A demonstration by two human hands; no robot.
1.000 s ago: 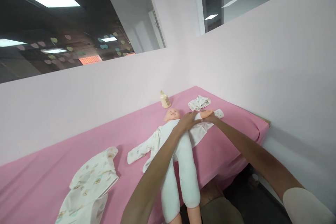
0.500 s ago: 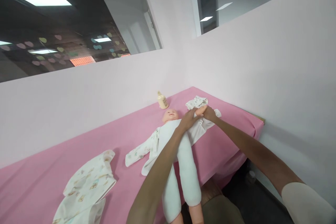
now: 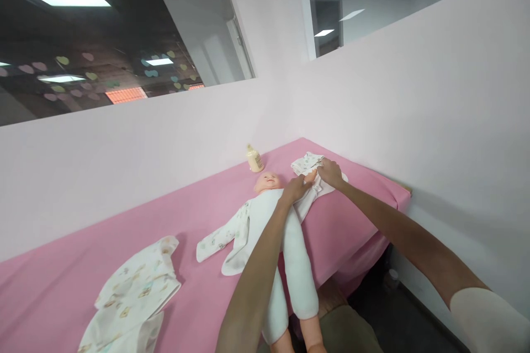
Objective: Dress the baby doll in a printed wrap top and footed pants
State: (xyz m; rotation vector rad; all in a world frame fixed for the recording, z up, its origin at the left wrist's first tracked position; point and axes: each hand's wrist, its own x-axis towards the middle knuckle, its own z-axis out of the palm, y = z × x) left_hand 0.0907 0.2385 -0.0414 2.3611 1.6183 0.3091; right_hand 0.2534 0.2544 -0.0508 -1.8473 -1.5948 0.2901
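Note:
A baby doll [image 3: 265, 215] with a soft white body lies on its back, head away from me, legs toward me. Its arm on the image's left is inside the sleeve of a printed white baby shirt [image 3: 219, 240]; the rest of the shirt spreads beneath the doll and out to the right. My left hand [image 3: 295, 189] is closed around the doll's other arm, just below the doll's hand [image 3: 310, 176]. Close beside it, my right hand [image 3: 330, 172] has its fingers closed on the shirt's bunched sleeve; the fingertips are partly hidden.
A pink cloth [image 3: 182, 198] covers the table, which meets walls at the back and right. Behind the doll's head stands a cream pump bottle [image 3: 255, 160]. Printed baby trousers [image 3: 132, 292] lie at the front left. Windows [image 3: 103, 27] are set in the walls above.
My right hand has moved off the doll's hand onto the shirt's sleeve. The left hand and the doll's arm have shifted slightly toward me.

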